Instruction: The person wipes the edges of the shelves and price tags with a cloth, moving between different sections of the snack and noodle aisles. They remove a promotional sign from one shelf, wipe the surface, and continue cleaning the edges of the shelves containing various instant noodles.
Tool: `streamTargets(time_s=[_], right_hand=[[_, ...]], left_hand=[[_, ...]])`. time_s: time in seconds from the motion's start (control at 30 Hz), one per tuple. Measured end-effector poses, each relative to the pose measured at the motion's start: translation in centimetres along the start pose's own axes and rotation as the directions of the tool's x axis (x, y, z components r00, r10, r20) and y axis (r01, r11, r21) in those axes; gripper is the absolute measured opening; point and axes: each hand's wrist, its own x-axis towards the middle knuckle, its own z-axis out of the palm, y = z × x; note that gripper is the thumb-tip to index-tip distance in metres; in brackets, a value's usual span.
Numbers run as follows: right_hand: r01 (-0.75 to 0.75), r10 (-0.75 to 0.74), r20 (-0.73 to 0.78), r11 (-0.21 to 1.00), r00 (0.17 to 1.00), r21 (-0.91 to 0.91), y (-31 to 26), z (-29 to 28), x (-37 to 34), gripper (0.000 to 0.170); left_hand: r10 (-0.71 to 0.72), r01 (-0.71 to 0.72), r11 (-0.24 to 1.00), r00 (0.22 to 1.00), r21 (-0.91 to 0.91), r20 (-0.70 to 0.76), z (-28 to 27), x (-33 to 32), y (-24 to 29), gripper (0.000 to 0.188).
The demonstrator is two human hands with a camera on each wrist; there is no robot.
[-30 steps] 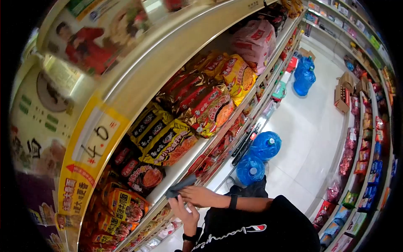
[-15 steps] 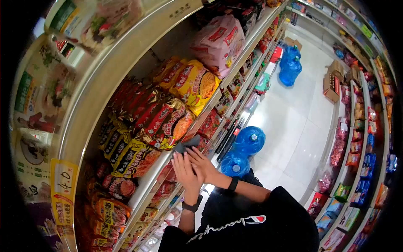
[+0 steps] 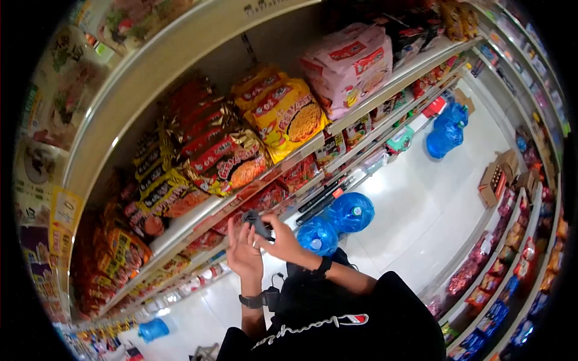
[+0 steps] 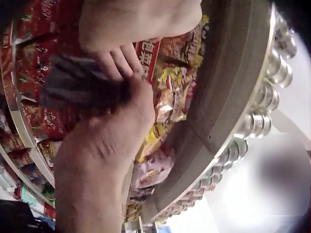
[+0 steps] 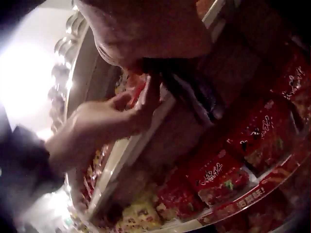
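Observation:
A dark grey cloth-like item is pinched in my right hand, in front of the shelf edge. My left hand is beside it, palm up, its fingers spread. In the left wrist view the right hand grips the grey item, while fingers of the left hand reach down close to it. The right wrist view shows the grey item hanging from under the right hand, with the left hand close by. Whether the hands touch is unclear.
Noodle packs in yellow, red-brown and pink line the shelf. Red packs lie on the level below. Blue water jugs stand on the floor. Stocked shelves run along the right.
The head view has turned, so more of the lower shelves and floor shows at left. My hands have moved apart somewhat, and the left fingers have spread; the grey item stays in the right hand.

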Motion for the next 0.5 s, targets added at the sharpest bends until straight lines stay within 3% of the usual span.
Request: streamTargets(time_s=[0.03,0.13,0.17,0.2,0.27,0.3,0.37,0.4,0.43,0.47,0.5], right_hand=[[-0.013,0.013,0.008,1.000,1.000,0.003,-0.6,-0.8,-0.2,0.045],[-0.010,0.010,0.011,1.000,1.000,0.009,-1.8,-3.7,-1.0,0.039],[-0.017,0.017,-0.002,1.000,1.000,0.016,-2.0,-4.7,-1.4,0.038],[-0.020,0.020,-0.017,1.000,1.000,0.019,-2.1,-5.8,-1.7,0.037],[-0.151,0.155,-0.036,0.984,0.987,0.090,-1.8,-8.2,-2.5,0.034],[-0.150,0.158,-0.065,0.983,0.985,0.104,-1.1,-9.3,-3.0,0.035],[-0.176,0.189,-0.102,0.977,0.977,0.119,-1.3,-11.7,-4.1,0.036],[-0.185,0.206,-0.147,0.972,0.967,0.147,-1.3,-12.5,-4.7,0.036],[-0.192,0.224,-0.188,0.966,0.956,0.175,-1.3,-13.1,-5.5,0.037],[-0.201,0.247,-0.227,0.957,0.942,0.207,-1.3,-13.5,-6.3,0.038],[-0.243,0.291,-0.231,0.946,0.928,0.215,-2.2,-13.8,-6.9,0.036]], left_hand=[[-0.081,0.097,0.987,0.989,-0.130,0.124,0.2,-0.6,-0.1,0.074],[-0.180,0.207,0.946,0.975,-0.250,0.127,1.7,-1.7,-0.6,0.074],[-0.189,0.234,0.938,0.964,-0.256,0.187,1.4,-1.5,-0.7,0.073],[-0.218,0.258,0.810,0.966,-0.527,0.138,1.1,-1.1,-0.9,0.073],[-0.318,0.193,0.359,0.945,-0.913,0.075,0.7,-0.4,-1.4,0.072],[-0.395,0.171,0.427,0.919,-0.888,-0.013,1.8,-0.1,-1.1,0.068],[-0.424,0.403,0.792,0.904,-0.459,0.062,0.0,0.0,-1.4,0.068],[-0.442,0.451,0.876,0.892,-0.169,0.091,-0.7,0.1,-1.6,0.068],[-0.528,0.494,0.835,0.843,0.243,0.104,0.6,-0.2,-0.6,0.064],[-0.561,0.409,0.590,0.828,0.696,-0.011,1.4,-0.2,-0.3,0.062],[-0.555,0.078,0.231,0.829,0.970,0.065,2.1,-0.4,-0.4,0.060]])
